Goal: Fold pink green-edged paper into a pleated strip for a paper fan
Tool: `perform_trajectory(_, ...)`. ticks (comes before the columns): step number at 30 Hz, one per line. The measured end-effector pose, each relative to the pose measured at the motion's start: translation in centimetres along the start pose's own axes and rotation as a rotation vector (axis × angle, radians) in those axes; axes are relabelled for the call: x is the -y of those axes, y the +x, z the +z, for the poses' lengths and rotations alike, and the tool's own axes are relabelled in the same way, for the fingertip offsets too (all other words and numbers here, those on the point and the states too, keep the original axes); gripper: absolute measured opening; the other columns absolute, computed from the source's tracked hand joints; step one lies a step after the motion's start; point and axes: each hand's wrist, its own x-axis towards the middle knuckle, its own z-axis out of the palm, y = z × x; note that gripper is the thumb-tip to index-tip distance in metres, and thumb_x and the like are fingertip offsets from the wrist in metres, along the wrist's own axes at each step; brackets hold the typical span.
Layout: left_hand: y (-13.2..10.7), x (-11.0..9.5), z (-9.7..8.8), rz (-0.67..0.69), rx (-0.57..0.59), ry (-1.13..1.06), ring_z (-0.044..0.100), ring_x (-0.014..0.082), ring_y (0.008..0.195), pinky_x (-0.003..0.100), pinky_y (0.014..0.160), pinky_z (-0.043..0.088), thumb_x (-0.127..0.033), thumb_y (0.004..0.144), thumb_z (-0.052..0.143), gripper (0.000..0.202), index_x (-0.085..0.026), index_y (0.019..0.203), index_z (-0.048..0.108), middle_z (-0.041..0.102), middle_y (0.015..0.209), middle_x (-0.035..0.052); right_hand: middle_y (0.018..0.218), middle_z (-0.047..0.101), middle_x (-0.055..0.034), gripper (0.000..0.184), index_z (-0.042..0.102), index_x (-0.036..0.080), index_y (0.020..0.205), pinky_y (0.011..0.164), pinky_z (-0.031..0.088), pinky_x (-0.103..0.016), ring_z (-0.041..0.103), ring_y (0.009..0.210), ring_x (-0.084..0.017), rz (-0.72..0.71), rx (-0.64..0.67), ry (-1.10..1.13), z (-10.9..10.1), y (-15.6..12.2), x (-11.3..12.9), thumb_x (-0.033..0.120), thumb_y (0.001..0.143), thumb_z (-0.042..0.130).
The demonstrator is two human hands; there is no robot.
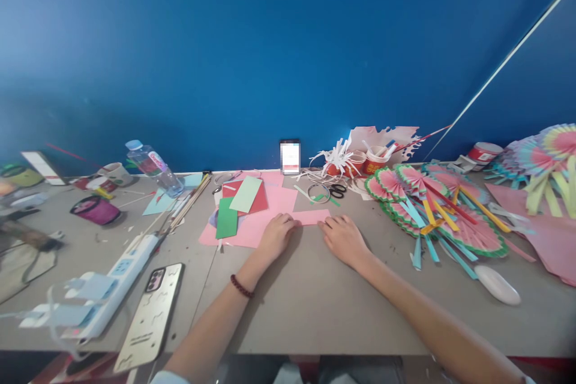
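Note:
A narrow pink paper strip point(310, 216) lies across the grey table between my two hands. My left hand point(276, 235) has its fingers closed at the strip's left end, with a beaded bracelet on the wrist. At the opposite end, my right hand point(343, 239) grips the lower right corner with bent fingers. Just left of my left hand is a larger pink sheet point(281, 201). On it rest a red paper point(258, 205), a green paper point(227, 219) and a pale green paper point(245, 194). My fingertips are small in view, so the exact grip is hard to see.
Black-handled scissors point(337, 191) lie beyond my right hand. Folded paper fans point(427, 198) with ribbons spread to the right, near a white oval object point(498, 284). Leftward are a phone point(150, 318), a power strip point(121, 282) and a tilted bottle point(155, 168). A lit phone point(290, 157) leans on the blue wall.

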Motion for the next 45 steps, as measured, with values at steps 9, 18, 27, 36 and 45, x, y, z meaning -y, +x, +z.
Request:
perform_trajectory(9, -0.2, 1.3, 0.5, -0.003, -0.043, 0.094, 0.055, 0.0179, 0.087, 0.031, 0.072, 0.046, -0.017, 0.094, 0.044, 0.023, -0.02, 0.093, 0.066, 0.063, 0.089, 0.0039, 0.1, 0.066, -0.0062, 0.018, 0.069, 0.019, 0.1, 0.087, 0.048, -0.031, 0.06, 0.096, -0.017, 0.044, -0.222, 0.481, 3.4, 0.8, -3.6, 0.02, 0.089, 0.055)
perform_trajectory(18, 0.2, 1.2, 0.1, 0.061, -0.055, 0.184, 0.057, 0.0187, 0.084, 0.032, 0.074, 0.041, -0.017, 0.093, 0.044, 0.021, -0.021, 0.09, 0.064, 0.064, 0.087, 0.0045, 0.092, 0.067, -0.0044, 0.016, 0.069, 0.02, 0.093, 0.082, 0.052, -0.03, 0.064, 0.091, -0.016, 0.099, -0.284, 0.606, 4.5, 1.2, -4.1, 0.021, 0.088, 0.054)
perform_trajectory(27, 0.2, 0.8, -0.4, -0.049, -0.234, -0.228, 0.059, 0.0151, 0.089, 0.029, 0.079, 0.05, -0.019, 0.094, 0.045, 0.018, -0.02, 0.095, 0.063, 0.063, 0.094, 0.0043, 0.092, 0.068, -0.0058, 0.02, 0.069, 0.02, 0.09, 0.084, 0.052, -0.032, 0.063, 0.09, -0.017, 0.106, -0.36, 0.621, 4.0, 1.1, -3.9, 0.022, 0.091, 0.049)
perform_trajectory(36, 0.2, 1.4, -0.4, 0.001, -0.294, -0.336, 0.062, 0.0149, 0.083, 0.028, 0.074, 0.051, -0.029, 0.095, 0.047, 0.022, -0.02, 0.092, 0.066, 0.066, 0.087, 0.0039, 0.091, 0.067, -0.0084, 0.025, 0.065, 0.018, 0.086, 0.085, 0.05, -0.033, 0.062, 0.091, -0.02, 0.156, -0.411, 0.639, 3.6, 1.0, -3.7, 0.025, 0.094, 0.043)
perform_trajectory(45, 0.0, 1.5, -0.7, 0.101, -0.41, -0.021, 0.061, 0.0159, 0.084, 0.035, 0.084, 0.04, -0.022, 0.097, 0.043, 0.022, -0.022, 0.091, 0.064, 0.069, 0.087, 0.0014, 0.095, 0.068, -0.0088, 0.025, 0.067, 0.023, 0.096, 0.088, 0.051, -0.038, 0.063, 0.096, -0.023, 0.048, -0.434, 0.656, 3.1, 0.5, -3.6, 0.035, 0.094, 0.045)
